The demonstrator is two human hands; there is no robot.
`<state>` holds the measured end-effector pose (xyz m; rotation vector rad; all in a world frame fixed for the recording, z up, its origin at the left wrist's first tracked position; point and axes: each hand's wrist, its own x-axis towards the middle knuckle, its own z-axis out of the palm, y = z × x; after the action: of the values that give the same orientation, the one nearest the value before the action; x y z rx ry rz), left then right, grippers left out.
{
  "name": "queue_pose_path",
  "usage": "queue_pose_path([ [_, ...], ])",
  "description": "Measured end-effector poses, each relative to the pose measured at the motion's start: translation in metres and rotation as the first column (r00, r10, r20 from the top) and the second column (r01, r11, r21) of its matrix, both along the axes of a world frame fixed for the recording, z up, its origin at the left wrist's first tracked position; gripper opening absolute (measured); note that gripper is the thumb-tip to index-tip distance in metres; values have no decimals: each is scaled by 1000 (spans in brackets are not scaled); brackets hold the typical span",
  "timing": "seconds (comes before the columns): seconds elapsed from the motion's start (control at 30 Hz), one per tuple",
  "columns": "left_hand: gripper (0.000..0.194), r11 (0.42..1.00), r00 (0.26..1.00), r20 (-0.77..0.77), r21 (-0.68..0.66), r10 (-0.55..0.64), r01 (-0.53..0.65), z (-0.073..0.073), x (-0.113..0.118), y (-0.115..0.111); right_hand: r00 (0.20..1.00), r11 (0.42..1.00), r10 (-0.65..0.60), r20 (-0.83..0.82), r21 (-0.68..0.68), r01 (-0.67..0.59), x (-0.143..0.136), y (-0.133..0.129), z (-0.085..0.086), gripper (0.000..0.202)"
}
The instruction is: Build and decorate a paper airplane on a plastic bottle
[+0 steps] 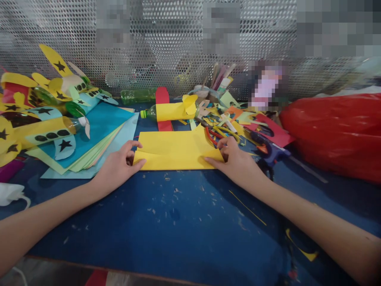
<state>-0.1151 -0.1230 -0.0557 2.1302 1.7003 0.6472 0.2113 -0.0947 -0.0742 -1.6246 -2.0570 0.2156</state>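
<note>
Yellow sheet (175, 142), one, between two hands (117, 162) (235, 155)

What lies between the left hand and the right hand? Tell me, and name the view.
Yellow paper spans the stretch from the left hand to the right hand, its near edge folded up; the head view shows this.

Yellow paper sheet (175, 143), plain, matte. Lies mid-desk (175, 238), set back from front edge, long sides roughly parallel to it. Near long side turned up into a narrow band, full width; band gapes from the sheet at left end. Far edge straight leftward; far right corner cut, pointed tip, curved side.
</note>
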Motion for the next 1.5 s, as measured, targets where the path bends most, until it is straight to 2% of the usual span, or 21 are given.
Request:
queue_pose_path([
  [0.33,29,1000,1000,-26,-9,-8,7,4,4,-1,986,994,54,158,-98,-38,0,2,3,29],
  [0.73,22,999,997,-78,25,-25,27,4,3,4,976,995,97,193,-17,-95,2,3,-2,38],
  [0.9,23,999,987,-159,32,-30,35,4,5,3,962,991,133,239,-13,-134,3,4,-3,32],
  [1.0,26,995,971,-231,62,-58,74,-1,5,3,954,990,135,268,-11,-137,3,3,-3,27],
  [1.1,27,979,955,-269,122,-128,165,-10,2,4,948,988,148,281,7,-156,3,3,-4,25],
  [1.2,29,946,930,-305,182,-205,268,-18,0,5,941,982,171,290,25,-186,2,3,-5,24],
  [1.33,31,872,881,-437,343,-182,350,-19,-3,5,930,982,174,325,17,-190,2,4,-7,20],
  [1.4,40,781,810,-530,382,-252,493,-15,-2,6,927,984,164,337,12,-179,2,3,-8,20],
  [1.5,56,594,591,-655,260,-471,761,-6,3,8,927,986,157,339,-1,-167,2,2,-8,19],
])
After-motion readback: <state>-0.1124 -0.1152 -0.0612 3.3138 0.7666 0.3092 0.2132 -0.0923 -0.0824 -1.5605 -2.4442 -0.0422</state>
